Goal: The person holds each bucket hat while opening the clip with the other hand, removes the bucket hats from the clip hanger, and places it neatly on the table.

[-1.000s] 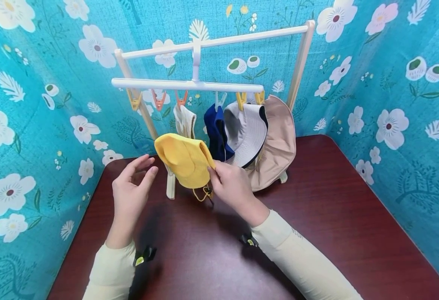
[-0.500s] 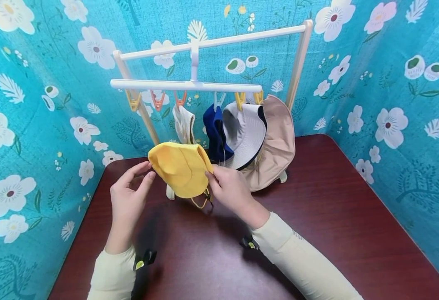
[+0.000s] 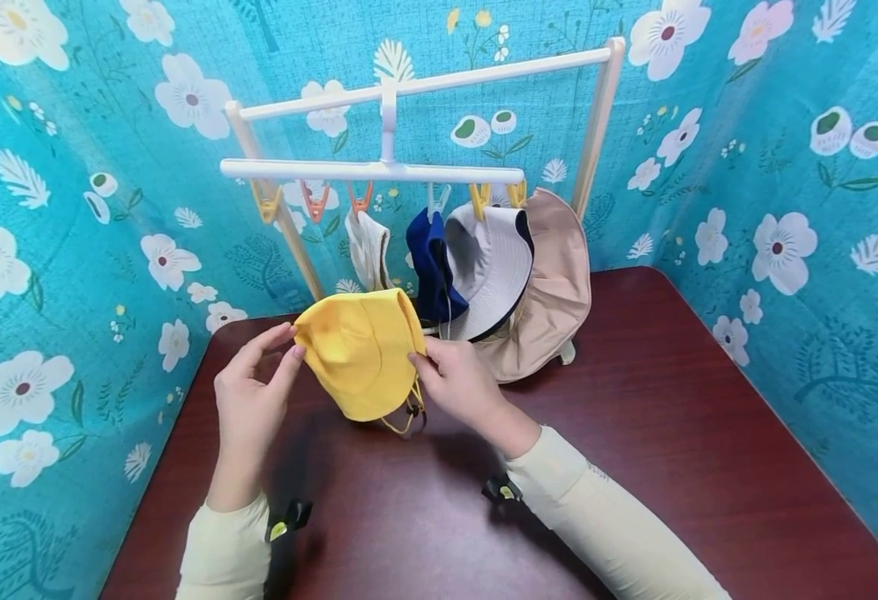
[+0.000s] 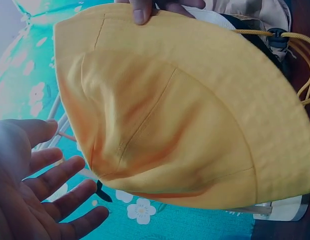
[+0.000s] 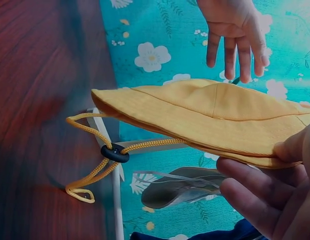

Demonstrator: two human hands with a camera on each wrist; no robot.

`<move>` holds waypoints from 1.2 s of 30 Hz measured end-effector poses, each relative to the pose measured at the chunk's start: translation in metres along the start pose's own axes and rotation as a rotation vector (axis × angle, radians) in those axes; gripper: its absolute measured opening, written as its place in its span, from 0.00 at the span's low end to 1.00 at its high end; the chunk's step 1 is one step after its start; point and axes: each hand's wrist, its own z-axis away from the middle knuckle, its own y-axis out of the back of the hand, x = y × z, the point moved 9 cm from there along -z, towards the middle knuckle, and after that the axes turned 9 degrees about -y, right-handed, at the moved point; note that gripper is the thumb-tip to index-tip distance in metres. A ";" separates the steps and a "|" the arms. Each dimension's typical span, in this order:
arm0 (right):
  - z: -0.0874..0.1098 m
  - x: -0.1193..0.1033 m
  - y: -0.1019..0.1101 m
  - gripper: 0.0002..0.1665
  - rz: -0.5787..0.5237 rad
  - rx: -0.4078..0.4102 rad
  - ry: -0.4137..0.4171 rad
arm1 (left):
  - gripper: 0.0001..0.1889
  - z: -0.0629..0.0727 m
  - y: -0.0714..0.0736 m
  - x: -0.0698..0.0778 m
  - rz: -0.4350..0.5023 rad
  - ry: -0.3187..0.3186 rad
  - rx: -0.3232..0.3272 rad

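Observation:
A yellow bucket hat with a yellow drawstring and a black cord stopper is held above the table, folded flat. My right hand pinches its brim, thumb on one face and fingers beneath. My left hand is at the crown's left edge, fingers loosely spread; in the left wrist view a small gap shows between its fingertips and the hat. Behind hang a white cloth hat, a dark blue hat, a light grey bucket hat and a beige hat.
A wooden rack carries a white hanger bar. Coloured clips hang from it; a yellow clip and a coral clip at the left hold nothing. The dark red table is walled by floral teal cloth.
The yellow hat has come down and slightly left, away from the hanging white hat. My left hand has moved from beside the hat to its crown edge. The right hand keeps its pinch.

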 end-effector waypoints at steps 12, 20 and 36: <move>0.003 0.022 -0.026 0.06 -0.200 -0.205 -0.156 | 0.20 -0.003 0.010 -0.006 -0.017 0.012 0.019; 0.010 0.037 -0.039 0.07 -0.383 -0.335 -0.322 | 0.20 -0.003 0.009 -0.005 -0.033 0.030 0.012; 0.025 0.068 -0.062 0.08 -0.622 -0.430 -0.594 | 0.22 0.000 -0.007 -0.010 -0.029 0.026 -0.071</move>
